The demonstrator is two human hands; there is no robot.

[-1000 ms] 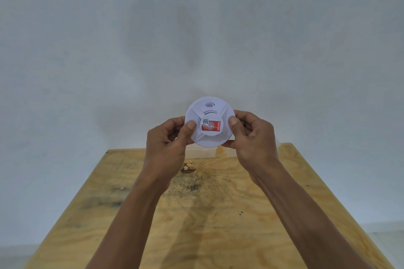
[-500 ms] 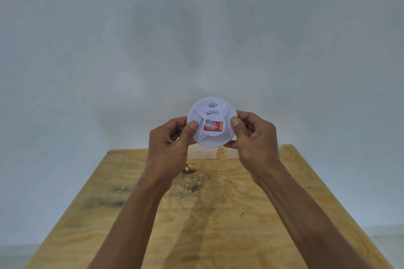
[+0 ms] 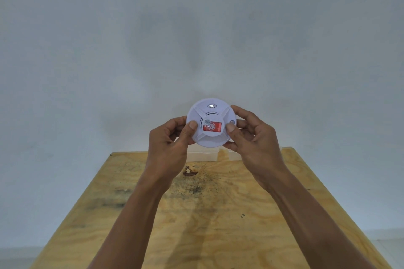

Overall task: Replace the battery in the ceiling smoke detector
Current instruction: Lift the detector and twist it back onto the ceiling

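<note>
Both hands hold a round white smoke detector [image 3: 211, 125] up in the air, its face toward the camera. The left hand [image 3: 168, 148] has its grip closed on the detector's left edge: the thumb [image 3: 189, 130] lies across the front of the rim and the fingers curl round behind it. The right hand [image 3: 254, 144] has its grip closed on the right edge in the same way, thumb [image 3: 232, 130] pressed on the front and fingers wrapped behind and under the rim.

Between the two thumbs, at the middle of the detector, sits a red label [image 3: 212, 126] with a small square code sticker at its left end. Raised ribs run outward from that middle toward the rim, and just above it, near the top edge, is a small shiny dome [image 3: 211, 106].

Below the grip, both bare forearms reach up from the bottom of the view, the left from lower left and the right from lower right. Under them lies a plywood counter [image 3: 218, 225], pale yellow with dark stains and a brown knot [image 3: 190, 171] just beneath the left hand. At the counter's far edge, directly under the detector and partly hidden by the hands, sits a pale translucent box [image 3: 205, 155]; what it holds cannot be told. Behind everything is a plain grey-white wall [image 3: 196, 28].
</note>
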